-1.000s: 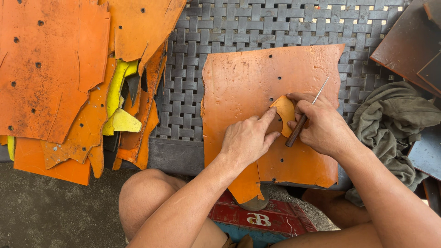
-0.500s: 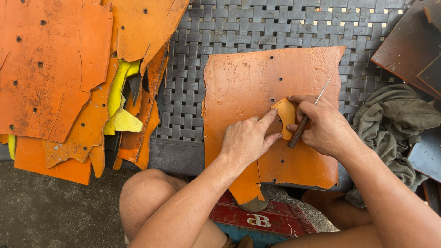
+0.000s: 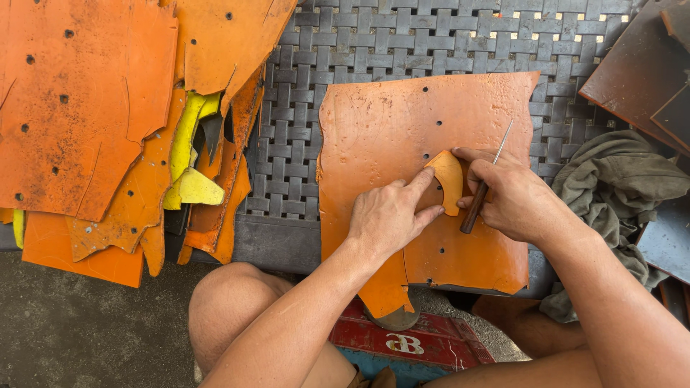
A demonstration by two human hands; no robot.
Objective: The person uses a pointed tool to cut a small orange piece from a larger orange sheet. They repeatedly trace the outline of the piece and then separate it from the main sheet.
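One orange leather sheet [image 3: 402, 129] lies flat on the woven counter [image 3: 338, 43], with one small curved orange template [image 3: 448, 181] resting on it near its middle. The left hand [image 3: 384, 215] presses the template down with index finger and thumb; the right hand [image 3: 514, 194] has its grip closed around one thin awl [image 3: 483, 187]. One pile of orange and yellow offcuts [image 3: 122, 129] sits left, one grey cloth [image 3: 618, 179] right. Nothing has visibly shifted since half a second before.

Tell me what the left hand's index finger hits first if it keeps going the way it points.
The left hand points up-right; its index fingertip already touches the small curved orange piece, so it meets that first, and probably the right hand holding the awl next.
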